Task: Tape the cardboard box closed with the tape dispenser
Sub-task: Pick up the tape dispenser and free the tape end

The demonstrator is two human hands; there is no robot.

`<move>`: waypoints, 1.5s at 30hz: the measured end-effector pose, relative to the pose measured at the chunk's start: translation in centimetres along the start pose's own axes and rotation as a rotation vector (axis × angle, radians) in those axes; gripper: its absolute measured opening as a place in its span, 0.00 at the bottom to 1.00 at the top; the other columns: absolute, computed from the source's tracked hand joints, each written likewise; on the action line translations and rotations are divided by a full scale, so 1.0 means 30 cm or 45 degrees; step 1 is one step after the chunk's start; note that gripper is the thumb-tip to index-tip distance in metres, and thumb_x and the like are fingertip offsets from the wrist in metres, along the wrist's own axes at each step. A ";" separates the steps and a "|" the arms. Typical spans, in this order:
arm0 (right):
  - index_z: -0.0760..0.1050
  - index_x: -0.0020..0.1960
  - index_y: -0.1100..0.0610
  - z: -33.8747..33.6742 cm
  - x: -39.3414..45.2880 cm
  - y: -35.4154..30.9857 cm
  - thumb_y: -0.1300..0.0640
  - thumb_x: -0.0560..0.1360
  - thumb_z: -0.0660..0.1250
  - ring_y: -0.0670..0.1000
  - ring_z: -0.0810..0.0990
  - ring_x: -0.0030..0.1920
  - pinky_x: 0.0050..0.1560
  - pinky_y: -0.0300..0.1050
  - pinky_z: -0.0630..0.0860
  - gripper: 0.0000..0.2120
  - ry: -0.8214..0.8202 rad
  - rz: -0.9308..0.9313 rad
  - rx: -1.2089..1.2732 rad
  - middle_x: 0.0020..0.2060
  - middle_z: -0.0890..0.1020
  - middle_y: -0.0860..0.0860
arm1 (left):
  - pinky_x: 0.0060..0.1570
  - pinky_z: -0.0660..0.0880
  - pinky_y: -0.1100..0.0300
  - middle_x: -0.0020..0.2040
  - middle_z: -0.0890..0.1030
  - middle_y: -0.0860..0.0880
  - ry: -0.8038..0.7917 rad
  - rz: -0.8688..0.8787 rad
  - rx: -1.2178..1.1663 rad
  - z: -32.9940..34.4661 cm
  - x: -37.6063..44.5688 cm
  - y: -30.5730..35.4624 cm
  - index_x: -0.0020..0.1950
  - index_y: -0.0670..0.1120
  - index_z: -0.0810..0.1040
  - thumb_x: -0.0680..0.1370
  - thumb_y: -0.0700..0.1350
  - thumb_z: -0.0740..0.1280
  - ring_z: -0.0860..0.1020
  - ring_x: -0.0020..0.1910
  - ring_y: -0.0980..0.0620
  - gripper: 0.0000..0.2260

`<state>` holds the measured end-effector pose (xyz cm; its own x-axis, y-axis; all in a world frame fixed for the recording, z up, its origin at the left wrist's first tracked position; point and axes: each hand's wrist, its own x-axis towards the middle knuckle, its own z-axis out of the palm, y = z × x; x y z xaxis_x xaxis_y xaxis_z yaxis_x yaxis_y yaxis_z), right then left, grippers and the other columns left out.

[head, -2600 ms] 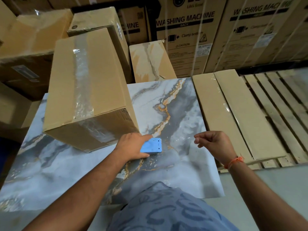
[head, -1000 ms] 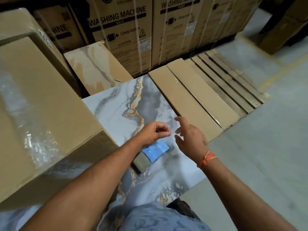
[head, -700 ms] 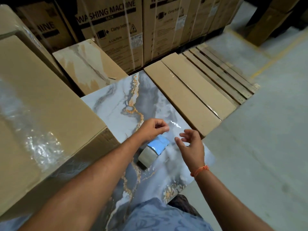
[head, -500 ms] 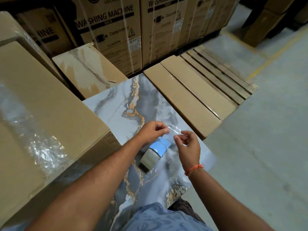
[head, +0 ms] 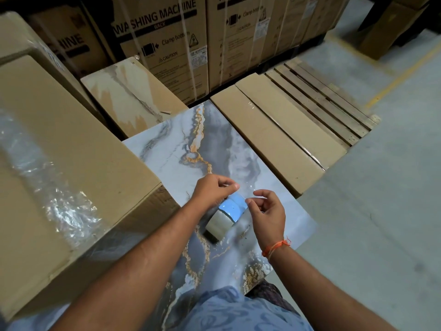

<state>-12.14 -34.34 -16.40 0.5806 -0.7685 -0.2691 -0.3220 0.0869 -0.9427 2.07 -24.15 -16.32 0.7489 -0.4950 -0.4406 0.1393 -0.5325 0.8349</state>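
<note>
Blue plastic and a clear roll made up the dispenser (head: 225, 215), which sat at the frame's centre on the slab (head: 171, 154), a glossy grey-white sheet veined with gold. The left hand (head: 211, 191) hovered over the dispenser's upper end, wrist bent down, thumb and forefinger pressed together as if nipping the tape's end; whether it also touched the blue body could not be told. The right hand (head: 268, 211) came in from the lower right, palm turned left, thumb and forefinger pinching a thin, nearly invisible strip of tape (head: 245, 187) that glinted between the two hands, the other fingers curled loosely. An orange thread (head: 275, 247) circled the right wrist. Both forearms were bare and reached up from the bottom edge. At the left of the frame lay the box (head: 71, 151), large, plain brown cardboard, resting on the slab just beside the dispenser, with a wrinkled band of clear tape running along its top seam. Flat brown cartons (head: 274, 130) lay right of the slab at centre right, beside a slatted wooden pallet (head: 322, 99). Printed washing-machine cartons (head: 167, 39) stood along the top.
</note>
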 end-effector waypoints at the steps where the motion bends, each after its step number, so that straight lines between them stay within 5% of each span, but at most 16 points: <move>1: 0.78 0.51 0.52 -0.001 0.000 0.001 0.64 0.74 0.71 0.52 0.87 0.44 0.50 0.50 0.83 0.10 0.002 0.006 0.011 0.38 0.87 0.54 | 0.50 0.83 0.58 0.44 0.88 0.50 -0.001 -0.007 0.001 -0.001 -0.001 0.002 0.52 0.48 0.88 0.73 0.54 0.77 0.86 0.45 0.54 0.13; 11: 0.83 0.48 0.51 -0.009 -0.024 0.014 0.64 0.74 0.70 0.51 0.88 0.44 0.50 0.49 0.84 0.09 0.008 0.074 0.011 0.38 0.87 0.53 | 0.48 0.81 0.57 0.43 0.87 0.47 -0.014 -0.104 0.203 0.025 0.005 0.043 0.47 0.44 0.87 0.73 0.50 0.78 0.84 0.43 0.52 0.11; 18: 0.85 0.55 0.53 -0.006 -0.061 0.024 0.61 0.75 0.71 0.45 0.86 0.46 0.54 0.45 0.84 0.11 -0.013 0.103 -0.150 0.45 0.88 0.48 | 0.50 0.82 0.55 0.44 0.87 0.46 -0.025 -0.161 0.285 0.023 -0.010 0.047 0.44 0.43 0.87 0.72 0.49 0.78 0.85 0.45 0.49 0.10; 23: 0.84 0.59 0.53 -0.004 -0.063 0.008 0.62 0.75 0.69 0.46 0.82 0.51 0.46 0.32 0.77 0.14 -0.129 -0.048 -0.431 0.53 0.83 0.48 | 0.52 0.82 0.55 0.44 0.87 0.47 0.015 -0.190 0.359 0.024 -0.017 0.052 0.44 0.44 0.87 0.71 0.50 0.78 0.84 0.47 0.49 0.10; 28: 0.84 0.59 0.53 0.005 -0.060 0.006 0.61 0.74 0.70 0.48 0.78 0.52 0.56 0.47 0.79 0.14 -0.166 -0.096 -0.584 0.53 0.76 0.49 | 0.48 0.80 0.57 0.43 0.87 0.48 0.039 -0.199 0.415 0.019 -0.019 0.065 0.42 0.45 0.87 0.70 0.51 0.78 0.84 0.46 0.49 0.09; 37: 0.84 0.57 0.52 0.005 -0.048 -0.011 0.62 0.74 0.68 0.47 0.76 0.51 0.49 0.35 0.72 0.14 -0.209 -0.067 -0.573 0.52 0.75 0.49 | 0.48 0.83 0.53 0.39 0.86 0.49 0.100 -0.213 0.527 -0.001 -0.022 0.088 0.39 0.46 0.85 0.68 0.50 0.77 0.84 0.46 0.49 0.08; 40: 0.84 0.57 0.52 0.003 -0.043 -0.010 0.63 0.74 0.68 0.47 0.76 0.51 0.45 0.31 0.69 0.14 -0.214 -0.069 -0.577 0.52 0.76 0.50 | 0.49 0.84 0.47 0.40 0.86 0.44 0.024 -0.255 0.470 -0.005 -0.023 0.099 0.42 0.41 0.85 0.67 0.54 0.75 0.85 0.45 0.44 0.17; 45: 0.85 0.55 0.51 0.000 -0.038 -0.006 0.63 0.74 0.67 0.47 0.78 0.46 0.45 0.38 0.75 0.15 -0.215 0.006 -0.499 0.49 0.78 0.49 | 0.48 0.82 0.52 0.46 0.84 0.45 -0.156 -0.275 0.415 0.021 -0.017 0.107 0.50 0.43 0.82 0.72 0.45 0.73 0.83 0.48 0.46 0.09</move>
<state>-12.73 -33.48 -15.92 0.6823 -0.6511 -0.3324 -0.5660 -0.1828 -0.8039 1.73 -26.03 -13.64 0.6397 -0.4153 -0.6468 0.0578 -0.8131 0.5792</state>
